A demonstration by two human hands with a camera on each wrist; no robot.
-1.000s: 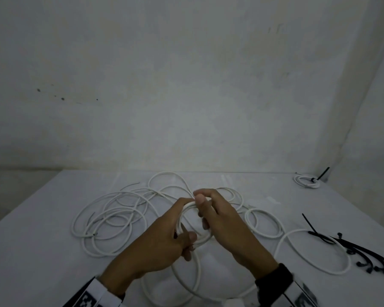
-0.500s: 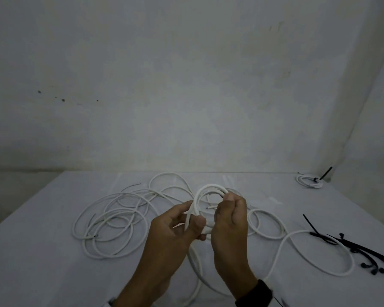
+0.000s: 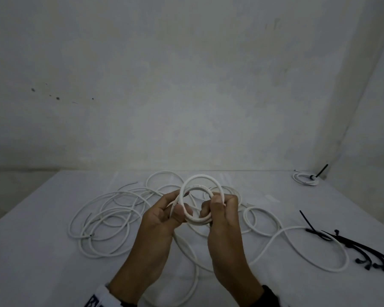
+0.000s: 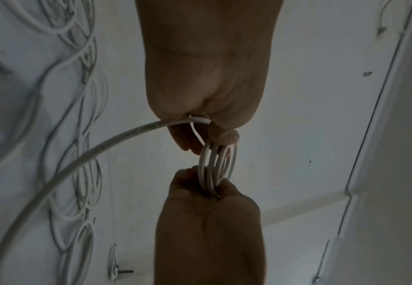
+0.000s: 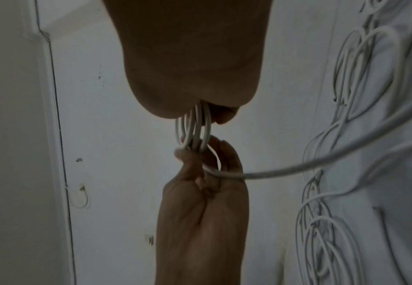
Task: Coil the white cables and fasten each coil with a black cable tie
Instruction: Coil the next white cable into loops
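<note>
Sprawling across the left of the table (image 3: 31, 251), a heap of loose white cables (image 3: 106, 220) lies uncoiled, so I judge most of the work remains. At centre, the left hand (image 3: 162, 220) pinches the left side of a small coil (image 3: 197, 200) held upright above the table, thumb over the turns. The right hand (image 3: 222, 216) grips the coil's right side with curled fingers; the wrist views show several turns bunched between the two hands. From the coil a long free tail (image 3: 297, 247) trails down and loops off to the right, still to be wound in. Right of that, a bundle of black cable ties (image 3: 364, 247) waits unused. At the far right corner lies one finished coil (image 3: 304, 178), already fastened with a tie.
</note>
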